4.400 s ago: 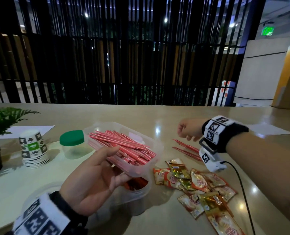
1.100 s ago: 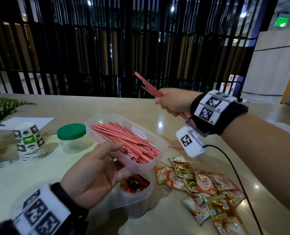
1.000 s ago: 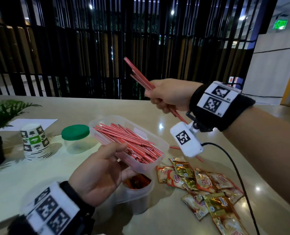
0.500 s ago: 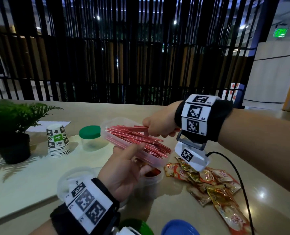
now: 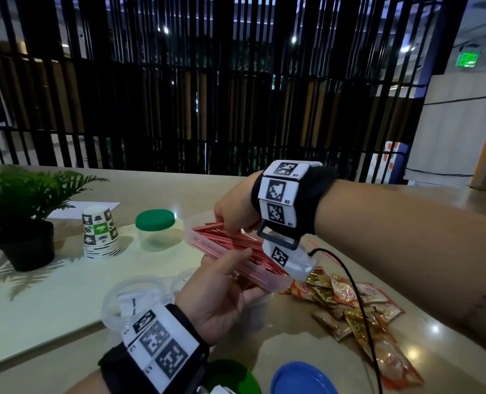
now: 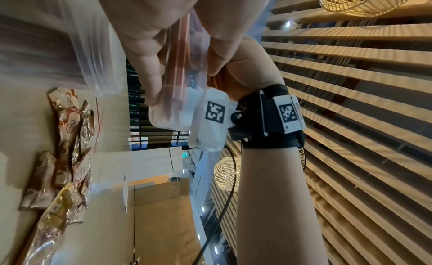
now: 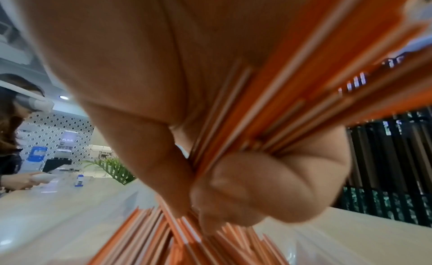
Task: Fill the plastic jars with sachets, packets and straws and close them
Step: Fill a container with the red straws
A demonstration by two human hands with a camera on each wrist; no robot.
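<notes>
Several red straws [image 7: 268, 110] run between the curled fingers [image 7: 261, 187] of the right hand [image 5: 237, 210], centre frame, over the clear straw container [image 5: 267, 282]. The left hand [image 5: 221, 297], lower centre, cradles that container, fingers [image 6: 149, 69] wrapped underneath.

We saw the right hand [image 5: 236, 211], which had been raised at 12 o'clock with a few red straws [image 5: 230, 243] in its grip, come down onto the clear tray [image 5: 267, 282] and close round the straws there. The head view tipped downward, bringing a blue lid [image 5: 304, 379] and a green lid [image 5: 233, 376] in at 6 o'clock.
</notes>
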